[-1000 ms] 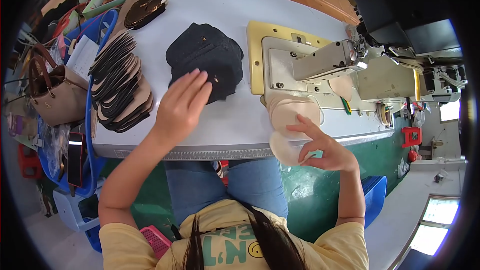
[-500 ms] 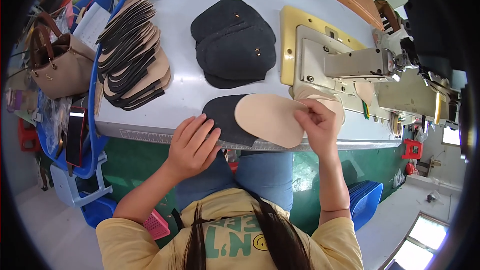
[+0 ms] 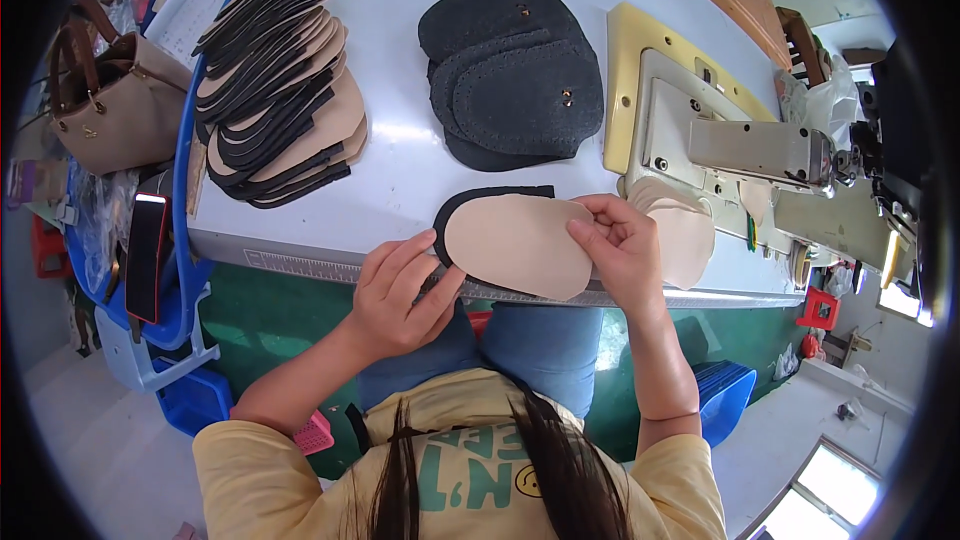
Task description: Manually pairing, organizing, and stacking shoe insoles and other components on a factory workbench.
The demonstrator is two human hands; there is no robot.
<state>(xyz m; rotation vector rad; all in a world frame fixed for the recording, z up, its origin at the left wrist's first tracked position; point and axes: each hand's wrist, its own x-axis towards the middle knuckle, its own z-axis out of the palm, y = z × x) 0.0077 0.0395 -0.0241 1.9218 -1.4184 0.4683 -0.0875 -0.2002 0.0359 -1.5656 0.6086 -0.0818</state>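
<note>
Near the table's front edge, a beige rounded piece (image 3: 520, 245) of flat material overlies a black rounded piece (image 3: 441, 220), whose border shows at the left and along the far edge. My right hand (image 3: 622, 240) pinches the beige piece's right end between thumb and fingers. My left hand (image 3: 405, 290) has its fingers stretched out and apart, fingertips touching the black piece's left edge. Beside my right hand lies a fanned stack of beige pieces (image 3: 680, 235), partly hidden by that hand.
Overlapping black pieces (image 3: 525, 90) with small metal fittings lie further back. A tall fanned pile of black and beige pieces (image 3: 280, 90) stands at left, next to a blue basket (image 3: 186, 170). A sewing machine (image 3: 750, 148) occupies the right side. A ruler (image 3: 300, 265) runs along the table's front edge.
The beige piece has moved left over the black piece, covering most of it. My right hand has kept its pinch, and my left hand stays at the black piece's left edge.
</note>
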